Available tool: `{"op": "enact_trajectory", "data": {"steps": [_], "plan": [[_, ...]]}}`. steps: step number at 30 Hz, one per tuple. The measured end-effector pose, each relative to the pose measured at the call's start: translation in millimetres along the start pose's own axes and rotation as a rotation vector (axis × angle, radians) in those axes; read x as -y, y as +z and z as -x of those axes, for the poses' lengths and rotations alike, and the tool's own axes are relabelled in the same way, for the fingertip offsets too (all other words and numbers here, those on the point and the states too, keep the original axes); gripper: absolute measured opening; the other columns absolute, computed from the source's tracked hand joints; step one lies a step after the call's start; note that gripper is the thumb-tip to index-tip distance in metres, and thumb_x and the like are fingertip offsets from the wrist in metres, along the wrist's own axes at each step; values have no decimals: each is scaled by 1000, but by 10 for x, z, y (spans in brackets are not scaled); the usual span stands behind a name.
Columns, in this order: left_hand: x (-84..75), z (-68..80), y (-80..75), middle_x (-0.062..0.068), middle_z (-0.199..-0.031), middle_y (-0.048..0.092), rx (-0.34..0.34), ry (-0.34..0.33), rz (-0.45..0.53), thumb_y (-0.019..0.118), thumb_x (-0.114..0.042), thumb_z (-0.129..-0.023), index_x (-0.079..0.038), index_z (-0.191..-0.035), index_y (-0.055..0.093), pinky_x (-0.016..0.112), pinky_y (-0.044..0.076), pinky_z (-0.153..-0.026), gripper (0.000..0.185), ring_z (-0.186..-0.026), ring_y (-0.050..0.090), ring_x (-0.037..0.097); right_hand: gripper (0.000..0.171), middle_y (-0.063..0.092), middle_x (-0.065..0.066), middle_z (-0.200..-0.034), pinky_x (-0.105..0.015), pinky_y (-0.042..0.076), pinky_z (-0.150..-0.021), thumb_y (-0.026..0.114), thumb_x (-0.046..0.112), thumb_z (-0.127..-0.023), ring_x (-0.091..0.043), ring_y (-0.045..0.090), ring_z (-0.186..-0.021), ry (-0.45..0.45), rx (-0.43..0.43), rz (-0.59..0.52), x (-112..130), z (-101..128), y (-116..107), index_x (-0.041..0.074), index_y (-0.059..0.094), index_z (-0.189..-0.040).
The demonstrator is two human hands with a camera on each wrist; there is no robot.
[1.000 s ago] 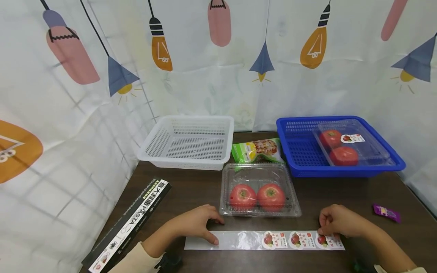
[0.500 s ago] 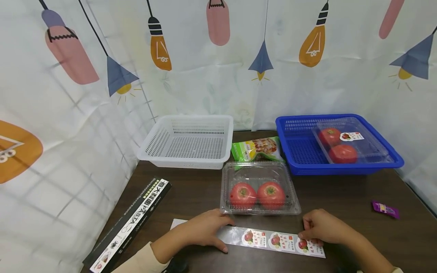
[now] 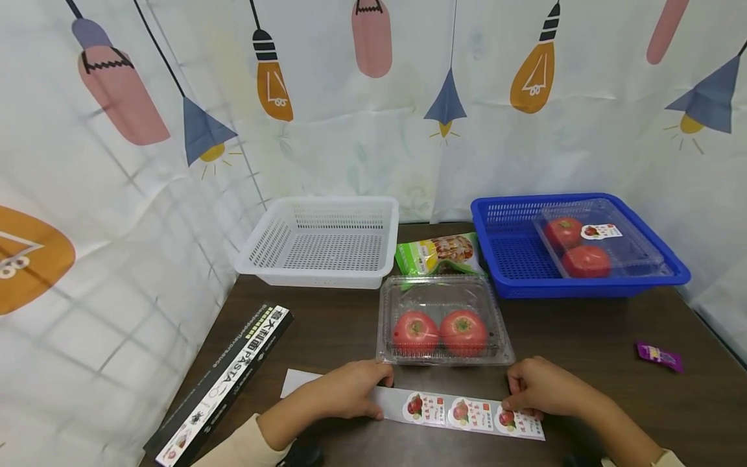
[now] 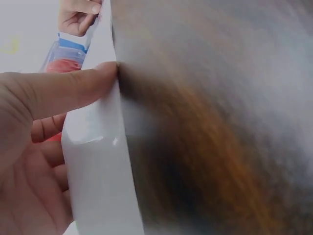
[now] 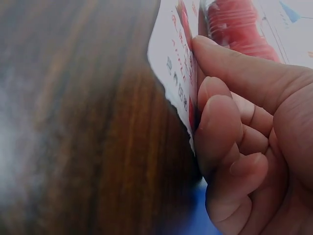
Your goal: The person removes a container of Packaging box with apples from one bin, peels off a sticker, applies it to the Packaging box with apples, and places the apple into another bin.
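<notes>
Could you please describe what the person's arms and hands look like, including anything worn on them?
The left hand and right hand are bare, with no gloves or rings in sight. Plain cream sleeves show at the lower edge of the head view. A dark object shows by the left wrist, too hidden to identify.

Head view: the left hand (image 3: 348, 391) covers part of the strip (image 3: 434, 410); the lower edge cuts off both sleeves (image 3: 248, 444); lettering on the candy (image 3: 659, 357) is too small to read. Left wrist view: the table (image 4: 210, 112) is blurred. Right wrist view: a blue patch (image 5: 201, 215), too blurred to identify, meets the lower edge.
</notes>
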State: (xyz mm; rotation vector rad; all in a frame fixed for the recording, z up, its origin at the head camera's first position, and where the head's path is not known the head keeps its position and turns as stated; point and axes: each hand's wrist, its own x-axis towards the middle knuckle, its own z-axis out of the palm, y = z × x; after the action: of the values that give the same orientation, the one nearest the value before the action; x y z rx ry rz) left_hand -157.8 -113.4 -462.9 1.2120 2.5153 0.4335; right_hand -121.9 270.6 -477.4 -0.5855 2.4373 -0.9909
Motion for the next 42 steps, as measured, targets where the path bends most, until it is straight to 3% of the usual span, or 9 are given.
{"op": "enact_trajectory", "data": {"steps": [5, 8, 13, 17, 24, 27, 31, 38, 42], "plan": [[-13, 30, -23, -15, -90, 58, 57, -14, 100, 85, -31, -75, -23, -114, 56, 22, 47, -71, 49, -78, 54, 1, 33, 54, 12, -50, -24, 42, -40, 76, 41, -81, -4, 52, -42, -1, -16, 19, 23, 7, 18, 21, 56, -64], [-33, 21, -34, -14, -103, 63, 77, 33, 114, 79, -37, -81, -22, -124, 58, 22, 48, -78, 50, -89, 57, -1, 34, 54, 12, -50, -24, 43, -41, 76, 42, -81, -5, 52, -42, -5, -21, 18, 33, 4, 39, 21, 56, -64], [-74, -30, -50, -15, -110, 63, 108, 134, 151, 73, -30, -88, -19, -123, 63, 17, 47, -80, 38, -93, 55, -5, 32, 53, 14, -51, -23, 42, -41, 74, 43, -84, -3, 51, -43, -48, -21, 31, 48, -3, 45, 24, 57, -65], [-105, -51, -110, -16, -110, 64, 118, 167, 222, 73, -21, -89, -19, -122, 65, 17, 46, -83, 34, -94, 55, -5, 27, 54, 14, -54, -21, 40, -41, 73, 41, -85, -1, 50, -45, -85, 0, 20, 109, 18, 16, 25, 58, -69], [-159, -124, -299, -15, -108, 64, 148, 175, 467, 72, -14, -89, -15, -124, 65, 21, 48, -85, 36, -93, 58, -2, 6, 67, 11, -73, -25, 50, -49, 68, 24, -93, -4, 60, -57, -271, 56, -96, 422, 13, -69, 23, 66, -87], [-181, -192, -369, -11, -109, 66, 171, 188, 653, 70, -8, -89, -8, -128, 62, 23, 50, -85, 39, -94, 61, 4, 3, 66, 12, -80, -24, 51, -53, 66, 20, -94, -4, 62, -60, -396, -18, -75, 604, -14, -64, 21, 69, -94], [-215, -281, -418, -4, -110, 67, 189, 214, 846, 67, -1, -90, 2, -134, 53, 25, 51, -84, 47, -94, 62, 9, 10, 65, 12, -90, -17, 49, -59, 68, 14, -92, 1, 58, -69, -596, -196, 24, 815, -84, -7, 20, 71, -100], [-265, -358, -457, 2, -107, 69, 181, 219, 963, 64, 1, -91, 3, -139, 46, 20, 50, -73, 51, -87, 63, 7, 21, 61, 8, -99, -12, 46, -72, 76, 11, -85, -1, 56, -83, -906, -440, 217, 1027, -294, 98, 16, 72, -104], [-284, -372, -477, 8, -110, 69, 188, 188, 1062, 64, 2, -91, -2, -141, 45, 21, 48, -73, 53, -89, 63, 10, 22, 58, 7, -102, -12, 45, -76, 75, 16, -86, -4, 55, -87, -955, -468, 274, 1082, -383, 126, 17, 71, -108]]}}
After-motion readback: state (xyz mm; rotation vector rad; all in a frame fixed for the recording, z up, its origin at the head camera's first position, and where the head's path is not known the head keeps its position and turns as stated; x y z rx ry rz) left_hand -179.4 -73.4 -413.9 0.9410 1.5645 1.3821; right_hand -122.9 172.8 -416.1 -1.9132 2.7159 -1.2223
